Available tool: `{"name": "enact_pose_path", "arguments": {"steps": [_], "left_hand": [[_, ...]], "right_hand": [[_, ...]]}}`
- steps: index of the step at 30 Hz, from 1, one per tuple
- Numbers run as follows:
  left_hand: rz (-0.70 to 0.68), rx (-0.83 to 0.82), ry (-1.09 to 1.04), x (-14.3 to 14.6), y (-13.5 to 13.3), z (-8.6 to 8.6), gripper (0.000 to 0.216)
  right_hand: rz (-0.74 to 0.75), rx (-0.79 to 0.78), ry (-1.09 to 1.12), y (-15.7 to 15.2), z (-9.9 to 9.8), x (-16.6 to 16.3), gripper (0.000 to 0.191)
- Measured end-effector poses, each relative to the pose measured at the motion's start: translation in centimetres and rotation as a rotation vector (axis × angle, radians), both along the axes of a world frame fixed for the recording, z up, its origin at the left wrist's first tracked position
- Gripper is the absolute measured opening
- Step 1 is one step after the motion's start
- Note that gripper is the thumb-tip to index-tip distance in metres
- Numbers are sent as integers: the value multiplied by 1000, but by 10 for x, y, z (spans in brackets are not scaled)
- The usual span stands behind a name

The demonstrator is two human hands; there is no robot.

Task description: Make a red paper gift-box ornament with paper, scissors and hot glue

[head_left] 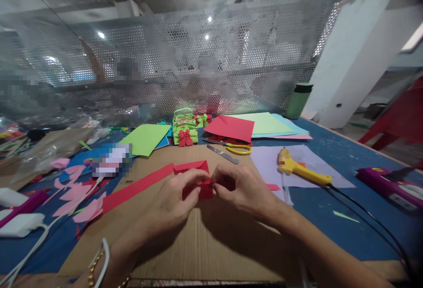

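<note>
My left hand (175, 200) and my right hand (241, 188) meet over a brown cardboard sheet (211, 239). Both pinch a small folded piece of red paper (201, 186) between fingertips, thumbs pressed on its folds. A long red paper strip (135, 188) runs from the folded piece down to the left. Both hands are closed on the paper.
A yellow glue gun (297, 166) with a black cord lies right of my hands on lilac paper. Yellow-handled scissors (236, 147), a metal blade (223, 154), coloured sheets (231, 127), small green paper baskets (185, 131), a green bottle (298, 100) and pink scraps (79, 193) lie around. A mesh screen stands behind.
</note>
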State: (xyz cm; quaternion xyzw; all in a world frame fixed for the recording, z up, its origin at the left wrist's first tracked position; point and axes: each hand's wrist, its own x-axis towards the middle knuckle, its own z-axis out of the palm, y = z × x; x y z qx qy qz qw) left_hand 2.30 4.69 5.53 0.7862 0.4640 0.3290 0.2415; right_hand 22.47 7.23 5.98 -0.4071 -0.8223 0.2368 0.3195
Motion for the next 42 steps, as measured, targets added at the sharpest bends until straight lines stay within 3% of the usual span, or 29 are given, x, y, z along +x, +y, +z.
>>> {"name": "enact_pose_path", "arguments": {"steps": [10, 31, 42], "left_hand": [[11, -4, -5, 0, -2, 0, 29], [-12, -50, -27, -1, 2, -2, 37], [-19, -65, -50, 1, 3, -1, 31]], "right_hand": [[3, 36, 12, 2, -4, -1, 10], [16, -57, -10, 5, -1, -1, 9], [8, -69, -3, 6, 0, -3, 9]]}}
